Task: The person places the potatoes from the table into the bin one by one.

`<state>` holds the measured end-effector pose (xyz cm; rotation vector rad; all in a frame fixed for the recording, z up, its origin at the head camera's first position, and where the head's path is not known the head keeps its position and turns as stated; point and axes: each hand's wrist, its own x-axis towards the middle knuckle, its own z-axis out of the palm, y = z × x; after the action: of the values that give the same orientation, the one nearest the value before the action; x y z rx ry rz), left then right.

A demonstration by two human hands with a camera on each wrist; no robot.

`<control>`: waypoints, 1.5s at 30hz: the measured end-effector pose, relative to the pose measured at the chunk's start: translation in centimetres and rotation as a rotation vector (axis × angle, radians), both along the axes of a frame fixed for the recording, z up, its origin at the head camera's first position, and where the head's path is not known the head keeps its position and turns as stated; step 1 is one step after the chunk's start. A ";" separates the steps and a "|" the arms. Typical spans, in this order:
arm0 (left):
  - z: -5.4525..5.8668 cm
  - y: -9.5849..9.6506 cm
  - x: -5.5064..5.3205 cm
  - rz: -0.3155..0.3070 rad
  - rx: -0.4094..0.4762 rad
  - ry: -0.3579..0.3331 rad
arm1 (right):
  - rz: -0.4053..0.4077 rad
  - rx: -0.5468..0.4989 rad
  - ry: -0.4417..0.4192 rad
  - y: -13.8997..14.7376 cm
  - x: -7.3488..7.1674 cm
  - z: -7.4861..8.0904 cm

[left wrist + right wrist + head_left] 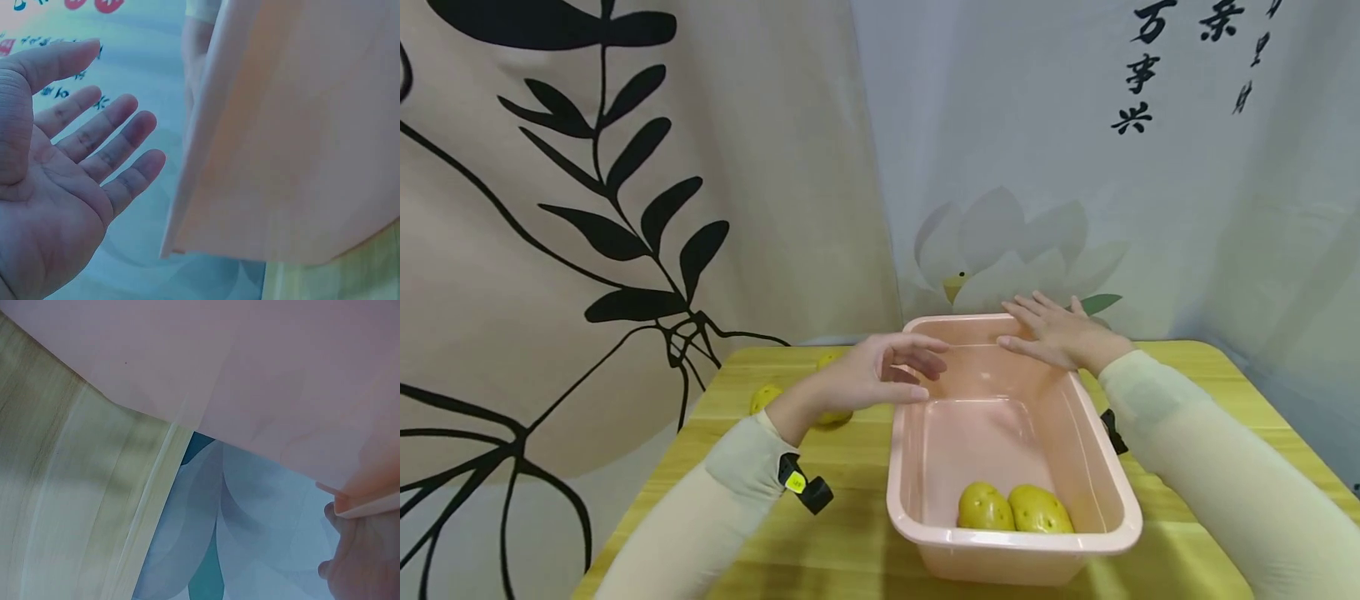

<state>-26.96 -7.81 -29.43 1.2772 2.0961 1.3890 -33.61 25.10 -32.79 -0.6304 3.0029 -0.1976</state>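
Observation:
A pale pink plastic tub stands on the table, with two yellow potatoes side by side at its near end. My left hand hovers by the tub's left rim, holding nothing. In the left wrist view, that hand's loosely bent fingers are apart from the tub wall. Over the tub's far right corner lies my right hand, fingers spread and straight, thumb toward the inside. Part of the right hand shows against the rim in the right wrist view; whether it presses there I cannot tell.
Left of the tub, more potatoes lie on the wooden table, partly hidden behind my left hand and wrist. A printed curtain hangs right behind the table's far edge.

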 end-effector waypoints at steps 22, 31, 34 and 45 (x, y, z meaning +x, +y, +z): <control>0.9 -6.8 -0.4 0.207 -0.099 0.062 | 0.008 -0.027 -0.006 0.2 0.0 0.4; 0.4 -8.3 -0.4 0.292 -0.242 0.154 | 0.005 -0.021 -0.018 0.1 0.0 0.4; -0.1 -8.6 -0.6 0.299 -0.289 0.186 | 0.008 -0.019 -0.017 0.0 0.1 0.4; -2.2 -9.8 -1.5 0.376 -0.431 0.295 | 0.006 -0.016 -0.015 -0.1 0.1 0.2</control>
<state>-28.42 -17.63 -31.66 0.9901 2.7547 0.8246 -33.53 25.01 -32.63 -0.6368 2.9877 -0.2251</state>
